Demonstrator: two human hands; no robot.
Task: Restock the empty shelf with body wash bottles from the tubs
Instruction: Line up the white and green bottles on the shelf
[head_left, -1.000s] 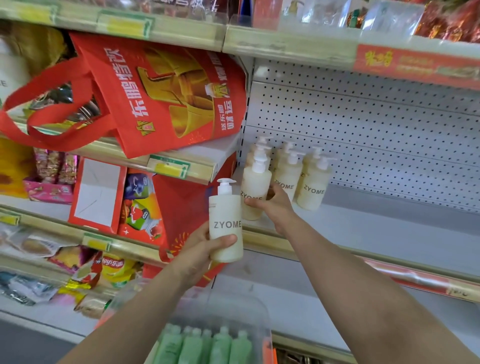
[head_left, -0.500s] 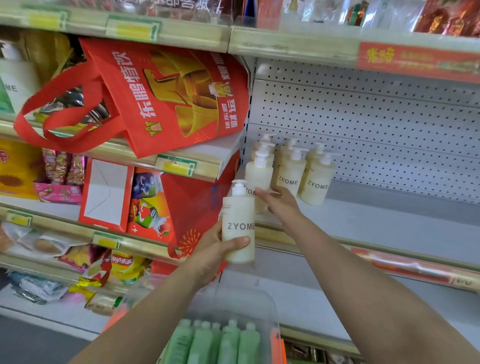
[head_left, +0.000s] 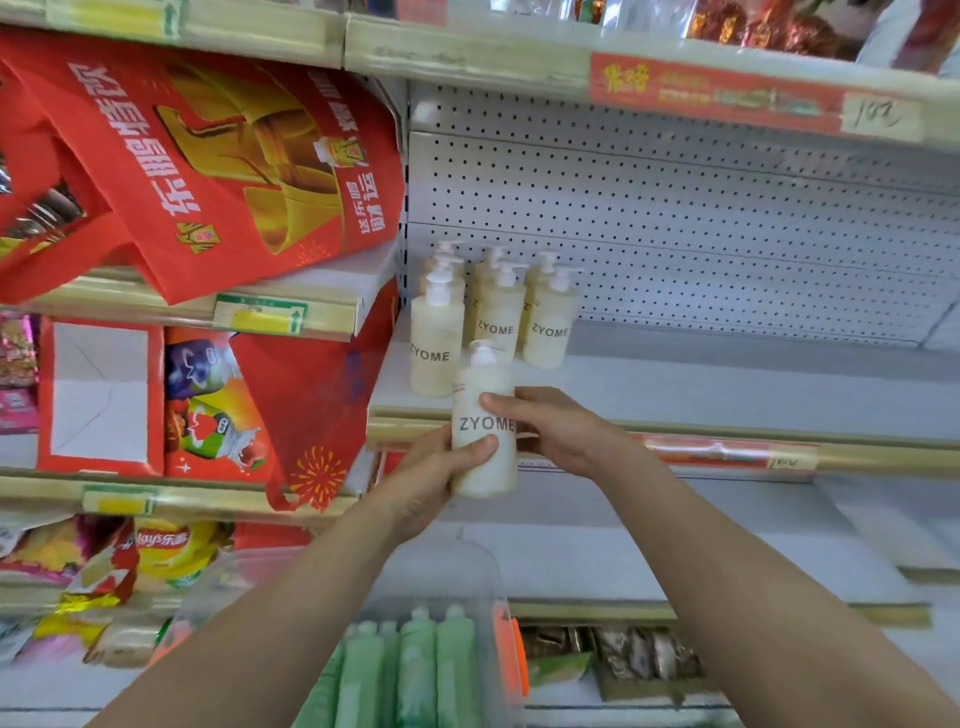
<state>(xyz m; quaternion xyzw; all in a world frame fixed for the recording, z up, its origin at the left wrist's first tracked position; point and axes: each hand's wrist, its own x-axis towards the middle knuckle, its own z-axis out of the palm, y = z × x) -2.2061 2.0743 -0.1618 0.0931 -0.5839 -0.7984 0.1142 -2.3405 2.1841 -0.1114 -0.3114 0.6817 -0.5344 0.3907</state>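
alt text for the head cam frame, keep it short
Both hands hold a cream ZYOME pump bottle upright before the front edge of a white shelf: left hand round its lower half, right hand on its right side. Matching bottles stand clustered at the shelf's left end; a clear tub below holds green bottles.

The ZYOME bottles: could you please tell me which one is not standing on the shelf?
The bottle gripped between the left hand and right hand, in front of the shelf edge. The other bottles stand upright together at the shelf's left end.
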